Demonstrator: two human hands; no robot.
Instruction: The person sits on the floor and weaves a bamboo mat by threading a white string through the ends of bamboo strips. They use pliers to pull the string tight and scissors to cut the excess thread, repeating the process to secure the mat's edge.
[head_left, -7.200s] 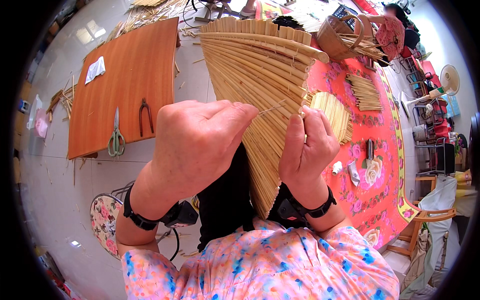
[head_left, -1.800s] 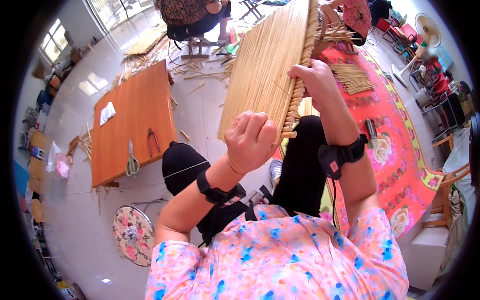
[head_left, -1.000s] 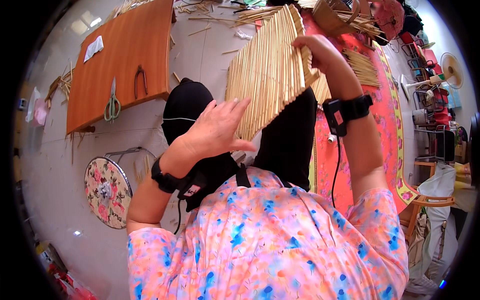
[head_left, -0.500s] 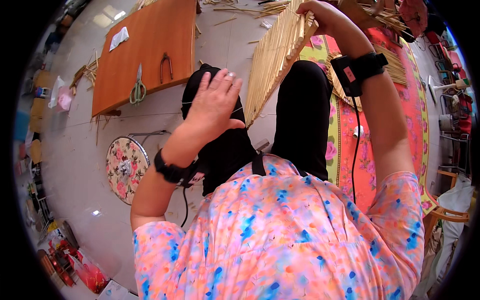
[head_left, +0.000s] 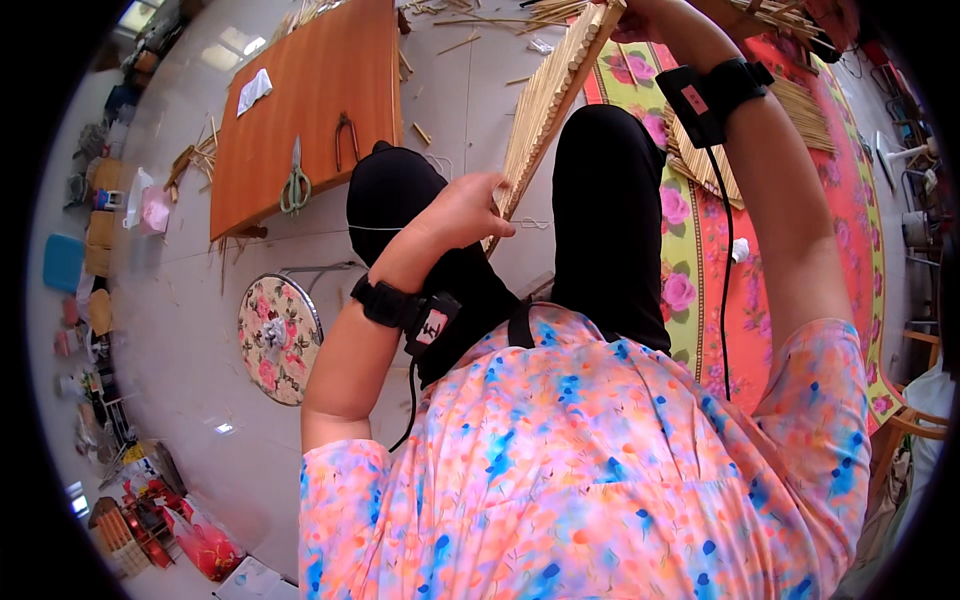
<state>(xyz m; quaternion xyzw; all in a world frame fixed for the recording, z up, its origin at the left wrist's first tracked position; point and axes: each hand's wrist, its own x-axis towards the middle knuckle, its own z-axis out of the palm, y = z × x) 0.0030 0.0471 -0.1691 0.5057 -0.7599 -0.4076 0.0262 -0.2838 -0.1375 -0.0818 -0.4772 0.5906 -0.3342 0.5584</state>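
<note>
Stick panel (head_left: 545, 105): tilted, nearly edge-on, between the knees (head_left: 610, 145), above the floor (head_left: 180, 330)
Handling: probably light, stiff lengthwise, bendable across; best held at both ends
Right hand (head_left: 643, 20): closed on the far end
Left hand (head_left: 465, 210): at the near end; grip cannot be told
Change: Left hand was apart from it half a second earlier

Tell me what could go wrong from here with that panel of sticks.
1. The stick panel slants steeply, with the right hand at its top and the left hand by its low end, so it might slip or flex.
2. White thread lies across the left knee; it could snag or tangle if the leg moves.
3. The scissors sit with their handles at the table's edge, so a bump might knock them off.
</note>
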